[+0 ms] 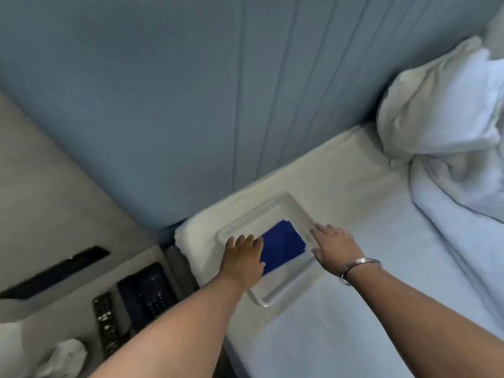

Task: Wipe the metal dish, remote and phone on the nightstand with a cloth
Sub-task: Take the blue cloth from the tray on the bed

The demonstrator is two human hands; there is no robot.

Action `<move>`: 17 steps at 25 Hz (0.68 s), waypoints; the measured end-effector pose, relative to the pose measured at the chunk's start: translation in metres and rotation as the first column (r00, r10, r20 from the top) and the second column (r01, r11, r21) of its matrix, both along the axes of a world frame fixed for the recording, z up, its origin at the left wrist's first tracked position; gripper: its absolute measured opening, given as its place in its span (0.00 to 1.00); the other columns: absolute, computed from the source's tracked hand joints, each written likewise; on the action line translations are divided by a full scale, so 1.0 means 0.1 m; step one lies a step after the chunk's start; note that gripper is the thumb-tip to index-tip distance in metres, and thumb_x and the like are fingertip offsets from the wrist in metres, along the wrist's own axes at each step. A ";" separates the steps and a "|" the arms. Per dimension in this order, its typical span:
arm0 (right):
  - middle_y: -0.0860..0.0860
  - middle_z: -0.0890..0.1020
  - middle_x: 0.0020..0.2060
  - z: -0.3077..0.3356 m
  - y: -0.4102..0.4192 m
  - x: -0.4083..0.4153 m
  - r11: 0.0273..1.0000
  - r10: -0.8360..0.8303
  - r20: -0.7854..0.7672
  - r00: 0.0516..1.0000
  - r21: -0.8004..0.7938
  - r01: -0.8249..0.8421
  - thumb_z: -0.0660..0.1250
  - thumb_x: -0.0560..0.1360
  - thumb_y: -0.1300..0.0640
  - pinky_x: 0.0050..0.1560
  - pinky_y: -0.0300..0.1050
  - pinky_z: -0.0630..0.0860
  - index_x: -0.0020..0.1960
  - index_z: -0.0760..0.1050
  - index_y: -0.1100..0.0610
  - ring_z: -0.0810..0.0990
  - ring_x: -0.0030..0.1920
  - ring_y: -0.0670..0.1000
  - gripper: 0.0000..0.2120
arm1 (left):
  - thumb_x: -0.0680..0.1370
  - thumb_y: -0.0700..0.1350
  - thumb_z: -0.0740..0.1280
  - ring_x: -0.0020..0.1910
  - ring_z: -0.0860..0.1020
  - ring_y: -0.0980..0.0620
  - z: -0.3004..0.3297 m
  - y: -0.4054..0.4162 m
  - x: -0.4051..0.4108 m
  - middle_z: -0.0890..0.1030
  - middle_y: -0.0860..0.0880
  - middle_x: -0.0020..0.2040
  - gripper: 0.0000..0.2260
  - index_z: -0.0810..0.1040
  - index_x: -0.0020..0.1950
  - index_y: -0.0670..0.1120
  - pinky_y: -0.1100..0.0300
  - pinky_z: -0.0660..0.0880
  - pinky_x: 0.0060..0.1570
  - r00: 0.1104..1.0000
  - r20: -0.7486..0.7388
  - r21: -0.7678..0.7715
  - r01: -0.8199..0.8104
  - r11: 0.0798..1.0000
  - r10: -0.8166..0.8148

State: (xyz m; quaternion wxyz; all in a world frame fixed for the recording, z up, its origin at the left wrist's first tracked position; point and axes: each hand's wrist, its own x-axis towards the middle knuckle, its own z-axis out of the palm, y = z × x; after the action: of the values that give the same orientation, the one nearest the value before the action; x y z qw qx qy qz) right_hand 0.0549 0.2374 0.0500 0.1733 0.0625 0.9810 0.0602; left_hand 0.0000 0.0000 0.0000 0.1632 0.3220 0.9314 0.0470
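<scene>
Remote [105, 324] and phone [147, 291] on the nightstand [81, 274] at left, untouched, probably not yet wiped. Left hand [244, 257] flat and open, pressing blue cloth [283, 245] inside metal dish [266, 297] on the bed [354, 309]. Right hand [334, 248] open, steadying the dish rim.

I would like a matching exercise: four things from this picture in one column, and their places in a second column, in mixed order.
Things:
1. metal dish
2. blue cloth
3. remote
4. pillow

Places:
A. on the nightstand, beside the phone
B. at the head of the bed
C. on the bed, near its edge
D. inside the dish

Pairs: 1-C, 2-D, 3-A, 4-B
</scene>
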 end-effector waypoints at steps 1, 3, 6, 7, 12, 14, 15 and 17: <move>0.52 0.70 0.71 -0.20 0.08 -0.12 0.998 0.049 0.060 0.997 -0.048 -0.047 0.59 0.76 0.50 0.64 0.52 0.68 0.67 0.67 0.53 0.70 0.67 0.57 0.20 | 0.81 0.54 0.61 0.67 0.71 0.45 -0.15 0.14 -0.09 0.74 0.47 0.69 0.22 0.65 0.73 0.47 0.48 0.65 0.68 0.999 0.018 -0.004 -0.030 1.000 0.030; 0.53 0.69 0.72 -0.62 0.11 -0.44 0.985 0.146 0.163 0.976 -0.120 -0.127 0.59 0.77 0.54 0.64 0.51 0.68 0.69 0.66 0.54 0.69 0.68 0.57 0.21 | 0.81 0.50 0.62 0.62 0.75 0.46 -0.42 0.32 -0.24 0.77 0.48 0.64 0.16 0.70 0.68 0.48 0.50 0.69 0.61 0.991 0.033 0.014 -0.132 0.991 0.131; 0.51 0.60 0.76 -1.13 -0.04 -0.86 0.972 0.221 0.278 0.935 -0.146 -0.186 0.62 0.76 0.53 0.71 0.53 0.61 0.75 0.56 0.53 0.58 0.75 0.56 0.30 | 0.77 0.49 0.69 0.57 0.78 0.47 -0.69 0.43 -0.33 0.80 0.50 0.57 0.15 0.72 0.61 0.49 0.51 0.68 0.58 0.981 0.021 -0.156 -0.188 0.970 0.194; 0.51 0.61 0.76 -1.26 -0.09 -0.93 0.968 0.246 0.290 0.925 -0.121 -0.219 0.64 0.74 0.52 0.71 0.55 0.60 0.75 0.56 0.52 0.58 0.74 0.56 0.32 | 0.75 0.51 0.71 0.56 0.78 0.48 -0.76 0.43 -0.32 0.80 0.50 0.56 0.15 0.73 0.59 0.50 0.51 0.67 0.58 0.976 0.030 -0.214 -0.203 0.956 0.214; 0.54 0.78 0.54 -1.26 -0.12 -0.97 0.970 0.194 0.277 0.941 0.090 -0.226 0.70 0.66 0.46 0.55 0.53 0.74 0.59 0.75 0.52 0.77 0.55 0.58 0.23 | 0.75 0.46 0.69 0.52 0.78 0.47 -0.79 0.29 -0.26 0.79 0.49 0.52 0.07 0.76 0.52 0.49 0.53 0.68 0.56 0.973 0.123 -0.133 -0.177 0.975 0.194; 0.53 0.78 0.49 -1.06 -0.09 -0.87 0.997 0.071 0.316 0.946 -0.006 -0.072 0.69 0.66 0.47 0.49 0.49 0.77 0.51 0.79 0.52 0.78 0.51 0.57 0.15 | 0.73 0.47 0.68 0.46 0.79 0.47 -0.63 0.11 -0.24 0.80 0.48 0.48 0.06 0.74 0.48 0.49 0.54 0.72 0.49 0.949 0.284 0.049 -0.160 0.986 0.139; 0.54 0.79 0.46 -0.93 -0.10 -0.82 0.988 -0.002 0.314 0.949 -0.144 0.050 0.70 0.66 0.48 0.45 0.47 0.77 0.46 0.80 0.52 0.79 0.48 0.57 0.12 | 0.72 0.47 0.68 0.43 0.80 0.48 -0.51 -0.03 -0.24 0.81 0.49 0.44 0.06 0.74 0.46 0.49 0.54 0.74 0.45 0.911 0.390 0.171 -0.216 0.961 0.136; 0.56 0.82 0.37 -0.67 -0.20 -0.68 0.794 -0.171 0.326 0.930 -0.513 0.326 0.73 0.65 0.53 0.38 0.45 0.75 0.37 0.80 0.57 0.81 0.42 0.58 0.07 | 0.70 0.46 0.70 0.37 0.80 0.54 -0.26 -0.46 -0.26 0.81 0.53 0.38 0.05 0.76 0.44 0.49 0.57 0.77 0.37 0.731 0.659 0.378 -0.525 0.763 0.177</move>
State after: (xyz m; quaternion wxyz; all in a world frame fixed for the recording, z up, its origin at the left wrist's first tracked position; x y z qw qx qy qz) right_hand -0.0135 0.2175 -0.0174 0.3188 0.1301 0.9064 -0.2447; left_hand -0.0257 -0.0464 -0.0258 0.3319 0.1329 0.8259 0.4360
